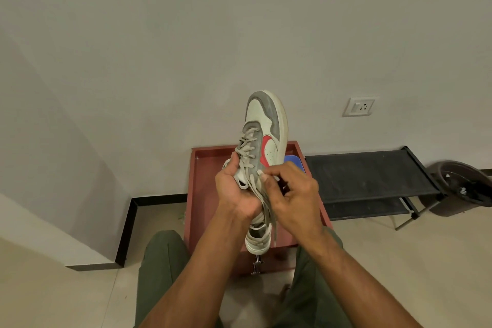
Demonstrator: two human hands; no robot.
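A white and grey sneaker (pixel 266 120) with a red side mark is held up in front of me, toe pointing up and away, heel down. My left hand (pixel 235 192) grips its tongue and collar from the left side. My right hand (pixel 290 192) pinches the loose grey laces (pixel 249 146) near the top eyelets. The lace ends hang down between my hands over the heel.
A reddish-brown wooden drawer or tray (pixel 207 162) lies on the floor below the shoe, with a blue object (pixel 294 161) in it. A black shoe rack (pixel 370 176) stands to the right, a dark bin (pixel 463 186) beyond it. A wall socket (pixel 359 106) is above.
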